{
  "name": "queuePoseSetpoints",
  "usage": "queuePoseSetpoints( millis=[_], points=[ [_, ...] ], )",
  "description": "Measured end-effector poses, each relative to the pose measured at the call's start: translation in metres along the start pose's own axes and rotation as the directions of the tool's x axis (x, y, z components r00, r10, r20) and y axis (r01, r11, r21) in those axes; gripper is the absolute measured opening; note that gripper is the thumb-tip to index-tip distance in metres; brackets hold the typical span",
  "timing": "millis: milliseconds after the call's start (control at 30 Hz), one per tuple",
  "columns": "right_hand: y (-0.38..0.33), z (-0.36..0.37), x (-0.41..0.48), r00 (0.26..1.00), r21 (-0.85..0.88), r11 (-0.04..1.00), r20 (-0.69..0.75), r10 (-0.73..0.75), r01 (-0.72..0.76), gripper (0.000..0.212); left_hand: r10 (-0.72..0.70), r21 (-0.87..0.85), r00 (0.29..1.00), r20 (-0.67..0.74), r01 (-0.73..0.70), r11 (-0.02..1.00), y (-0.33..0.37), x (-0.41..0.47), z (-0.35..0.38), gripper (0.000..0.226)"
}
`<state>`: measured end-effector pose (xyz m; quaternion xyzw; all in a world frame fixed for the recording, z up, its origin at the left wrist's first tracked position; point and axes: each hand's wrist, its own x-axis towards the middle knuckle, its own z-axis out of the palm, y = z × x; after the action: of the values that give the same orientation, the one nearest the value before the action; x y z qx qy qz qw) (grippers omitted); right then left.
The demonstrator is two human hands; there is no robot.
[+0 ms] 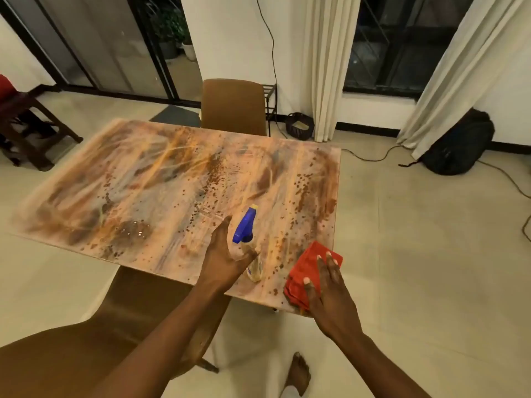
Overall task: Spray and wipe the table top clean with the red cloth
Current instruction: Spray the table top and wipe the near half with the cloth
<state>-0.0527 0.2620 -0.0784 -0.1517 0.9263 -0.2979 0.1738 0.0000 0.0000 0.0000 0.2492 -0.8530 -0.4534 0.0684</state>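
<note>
Red cloth (307, 262) lies at the table top's (143, 182) five o'clock corner under the flat, straight-fingered right hand (330, 297); left hand (227, 254) grips the spray bottle (244, 228) at six o'clock.

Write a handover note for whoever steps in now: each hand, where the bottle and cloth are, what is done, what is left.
Left hand: grip round the spray bottle, whose base is on the table top by the near edge.
Right hand: fingers straight, flat on the red cloth at the near right corner.
Done: both tools in hand; no wiped patch shows.
Left: spray and wipe; brown specks cover the surface.
</note>
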Motion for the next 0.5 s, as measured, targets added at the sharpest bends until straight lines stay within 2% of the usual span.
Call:
queuePoseSetpoints(
  millis=[67,133,300,433,500],
  points=[
    [0.010,0.007,0.015,1.000,-0.041,0.999,0.007,-0.011,0.012,0.092,-0.025,-0.035,1.000,-0.012,0.025,0.999,-0.003,0.011,0.001,0.105],
    [0.017,0.012,0.032,0.999,-0.098,0.995,0.035,0.010,-0.006,0.081,-0.045,-0.042,0.999,0.018,0.046,0.998,-0.008,0.020,0.002,0.107],
    [0.016,0.031,0.060,0.985,-0.274,0.960,0.148,0.091,-0.048,0.097,0.069,-0.010,0.994,0.087,-0.068,0.998,-0.015,0.044,0.005,0.105],
    [0.009,0.045,0.072,0.955,-0.300,0.941,0.198,0.220,-0.154,0.113,0.220,-0.053,0.960,0.172,-0.214,0.975,-0.018,0.062,0.014,0.085],
    [0.004,0.052,0.077,0.936,-0.304,0.930,0.214,0.280,-0.209,0.121,0.235,-0.114,0.953,0.194,-0.216,0.970,-0.020,0.070,0.016,0.072]
  ],
)
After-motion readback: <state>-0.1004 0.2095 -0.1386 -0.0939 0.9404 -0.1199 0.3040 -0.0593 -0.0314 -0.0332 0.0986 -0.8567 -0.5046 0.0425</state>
